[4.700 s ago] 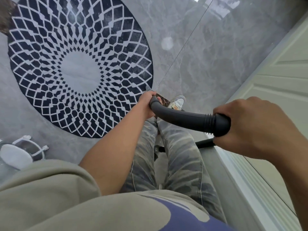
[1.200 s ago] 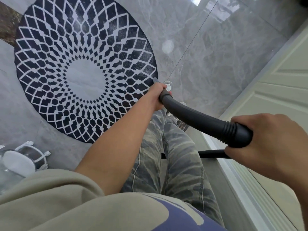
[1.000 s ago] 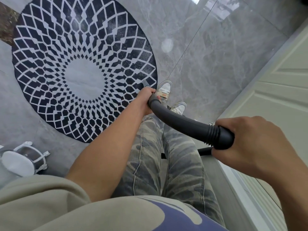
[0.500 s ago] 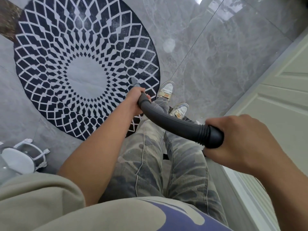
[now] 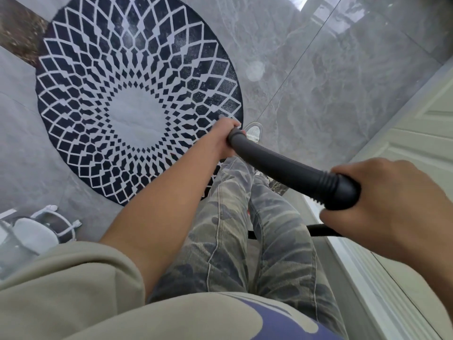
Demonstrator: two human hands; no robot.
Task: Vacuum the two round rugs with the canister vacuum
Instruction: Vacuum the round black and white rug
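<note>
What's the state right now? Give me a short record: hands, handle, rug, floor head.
left hand: grips the front end of the curved black handle
right hand: grips its ribbed rear end
rug: round, navy with white lattice, on the grey tile floor
rugs in view: one
shoe: white, beside the rug's edge
floor head: not visible

A home interior, seen from where I stand: glossy grey marble-look floor tiles [image 5: 343, 99] catch bright reflections, a round navy rug [image 5: 196, 69] with a white lattice pattern lies on them, and a cream panelled door [image 5: 421, 143] runs along my right. A dark speckled stone strip [image 5: 19, 33] crosses the floor at the rug's far edge.
</note>
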